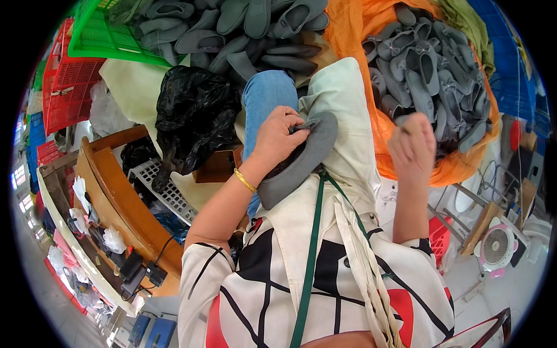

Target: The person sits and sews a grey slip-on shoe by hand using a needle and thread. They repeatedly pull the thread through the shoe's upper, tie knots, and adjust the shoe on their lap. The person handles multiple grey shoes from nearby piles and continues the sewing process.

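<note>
Grey shoe pinched by left hand, right hand half-curled, hold unclear, fan badge unreadable

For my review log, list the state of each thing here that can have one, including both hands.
Left hand: closed on the gray shoe's edge
Gray shoe: held at a tilt
Right hand: raised, fingers curled, blurred; cannot tell whether it holds anything
Orange sack: open, filled with heaped shoes
Black plastic bag: crumpled
Fan: cannot tell whether running
</note>
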The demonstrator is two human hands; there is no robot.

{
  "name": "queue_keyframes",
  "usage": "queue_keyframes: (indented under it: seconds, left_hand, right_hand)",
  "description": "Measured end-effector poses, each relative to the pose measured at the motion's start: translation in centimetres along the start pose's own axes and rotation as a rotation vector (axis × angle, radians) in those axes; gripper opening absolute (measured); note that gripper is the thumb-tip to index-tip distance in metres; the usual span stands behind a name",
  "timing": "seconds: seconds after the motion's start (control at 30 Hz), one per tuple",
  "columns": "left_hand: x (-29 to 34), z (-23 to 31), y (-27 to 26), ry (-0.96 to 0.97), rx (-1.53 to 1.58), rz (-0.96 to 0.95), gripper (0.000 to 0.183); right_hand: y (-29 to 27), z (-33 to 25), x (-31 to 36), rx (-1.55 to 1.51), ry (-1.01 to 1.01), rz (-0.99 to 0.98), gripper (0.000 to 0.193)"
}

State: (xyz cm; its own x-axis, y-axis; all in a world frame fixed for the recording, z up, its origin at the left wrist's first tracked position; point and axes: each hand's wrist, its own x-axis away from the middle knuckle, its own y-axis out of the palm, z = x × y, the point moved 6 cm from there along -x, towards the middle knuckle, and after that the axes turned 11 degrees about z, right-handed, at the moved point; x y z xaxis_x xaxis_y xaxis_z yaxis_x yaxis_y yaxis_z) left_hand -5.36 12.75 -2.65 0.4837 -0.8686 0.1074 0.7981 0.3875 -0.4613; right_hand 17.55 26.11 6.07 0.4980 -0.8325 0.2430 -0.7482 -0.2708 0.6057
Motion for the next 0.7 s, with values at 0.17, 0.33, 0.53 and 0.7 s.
queue_keyframes:
  seconds: [0.17, 0.33, 0.53, 0.7]
  left_hand:
    - [-0.3, 0.8, 0.3, 0.022, 0.012, -0.034, 0.021]
    - [-0.5, 3.1, -1.2, -0.116, -0.165, -0.034, 0.026]
    - [1.5, 1.2, 1.4, -0.303, 0.104, -0.225, 0.027]
    - [1.9, 0.2, 1.4, -0.874, 0.904, -0.290, 0.012]
  right_hand:
    - [8.6, -7.4, 4.0, -0.216, -0.063, -0.999, 0.016]
    - [11.1, -4.7, 6.2, -0.157, 0.121, -1.263, 0.012]
    - [11.0, -0.8, 7.5, -0.068, 0.423, -1.336, 0.012]
    - [6.8, 3.4, 3.9, 0.704, 0.497, -0.925, 0.012]
